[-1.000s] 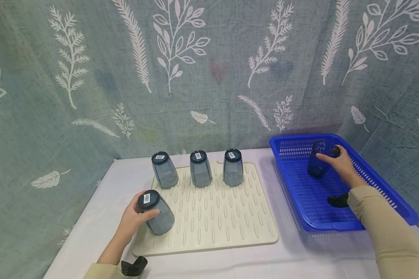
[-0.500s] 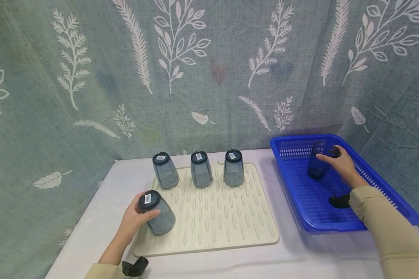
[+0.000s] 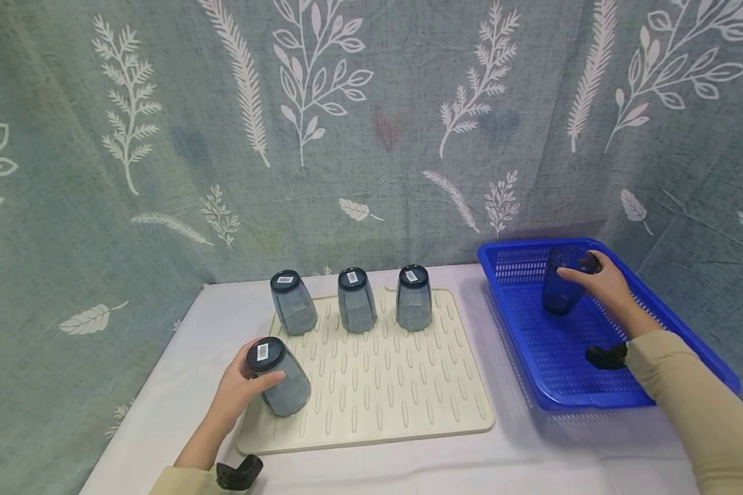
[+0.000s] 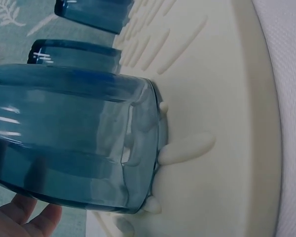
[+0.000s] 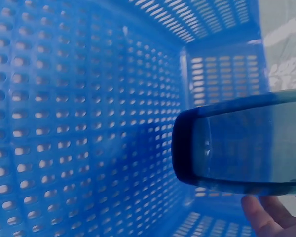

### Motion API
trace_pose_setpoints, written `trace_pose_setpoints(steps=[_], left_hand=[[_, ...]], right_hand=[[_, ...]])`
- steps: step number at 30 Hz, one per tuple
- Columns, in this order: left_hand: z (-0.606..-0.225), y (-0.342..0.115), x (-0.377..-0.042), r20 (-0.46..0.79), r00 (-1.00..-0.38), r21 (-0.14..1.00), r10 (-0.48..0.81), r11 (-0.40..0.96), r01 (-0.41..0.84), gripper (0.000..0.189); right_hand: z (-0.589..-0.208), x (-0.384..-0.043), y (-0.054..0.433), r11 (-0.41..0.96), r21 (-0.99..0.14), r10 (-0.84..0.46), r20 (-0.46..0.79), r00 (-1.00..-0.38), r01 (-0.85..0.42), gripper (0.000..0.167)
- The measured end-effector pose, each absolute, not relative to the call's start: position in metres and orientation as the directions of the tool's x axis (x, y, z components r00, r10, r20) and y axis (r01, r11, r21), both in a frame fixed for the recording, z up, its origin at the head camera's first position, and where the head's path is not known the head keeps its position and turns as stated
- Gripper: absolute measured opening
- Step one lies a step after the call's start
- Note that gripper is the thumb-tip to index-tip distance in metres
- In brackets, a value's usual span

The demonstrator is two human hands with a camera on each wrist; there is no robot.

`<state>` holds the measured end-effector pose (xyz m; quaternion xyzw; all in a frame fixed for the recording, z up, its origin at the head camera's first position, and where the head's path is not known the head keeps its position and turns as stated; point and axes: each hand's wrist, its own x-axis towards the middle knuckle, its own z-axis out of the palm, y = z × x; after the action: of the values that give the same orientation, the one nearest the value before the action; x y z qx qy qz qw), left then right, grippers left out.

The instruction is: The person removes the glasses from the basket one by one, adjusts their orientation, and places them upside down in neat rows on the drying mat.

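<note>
At the mat's front left corner, my left hand (image 3: 238, 381) grips a blue-grey tumbler (image 3: 287, 390) that stands upside down, its labelled base upward. The left wrist view shows this tumbler's mouth right at the ribbed cream draining mat (image 4: 212, 187), with fingertips (image 4: 48, 217) along its side. Over at the right, my right hand (image 3: 609, 289) holds another tumbler (image 3: 556, 295) near its rim, base downward inside the blue basket (image 3: 588, 401). Its thick dark base (image 5: 184, 148) faces the basket's perforated floor in the right wrist view.
Three more upside-down tumblers, a left one (image 3: 295, 307), a middle one (image 3: 358, 307) and a right one (image 3: 414, 306), line the mat's back edge. A leaf-patterned curtain (image 3: 396, 137) hangs behind the white-covered table (image 3: 446, 467).
My right hand has shifted slightly left with its tumbler, which sits a little higher in the basket view. The left hand and its tumbler stay in place.
</note>
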<state>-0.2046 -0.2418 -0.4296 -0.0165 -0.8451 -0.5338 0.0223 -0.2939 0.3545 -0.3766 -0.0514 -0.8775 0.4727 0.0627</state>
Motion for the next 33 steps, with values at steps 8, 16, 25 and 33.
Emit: trace_pose_setpoints(steps=[8,16,25,33], left_hand=[[-0.431,-0.243,-0.204,0.049,-0.999,0.91,0.013,0.411,0.05,0.079],[-0.43,-0.242,-0.202,0.064,-0.998,0.909,0.015,0.411,0.064,0.078],[-0.428,-0.24,-0.201,0.07,-0.997,0.888,-0.006,0.455,0.06,0.077],[-0.424,-0.238,-0.2,0.064,-0.998,0.885,-0.01,0.463,0.052,0.08]], right_hand=[[-0.365,-0.288,0.348,0.594,-0.804,0.119,0.081,-0.99,0.006,0.096],[-0.353,-0.281,0.341,0.592,-0.806,0.123,0.121,-0.985,-0.025,0.091],[-0.345,-0.273,0.336,0.581,-0.812,0.102,0.135,-0.986,-0.051,0.089],[-0.34,-0.262,0.333,0.541,-0.836,0.101,0.177,-0.979,-0.095,0.082]])
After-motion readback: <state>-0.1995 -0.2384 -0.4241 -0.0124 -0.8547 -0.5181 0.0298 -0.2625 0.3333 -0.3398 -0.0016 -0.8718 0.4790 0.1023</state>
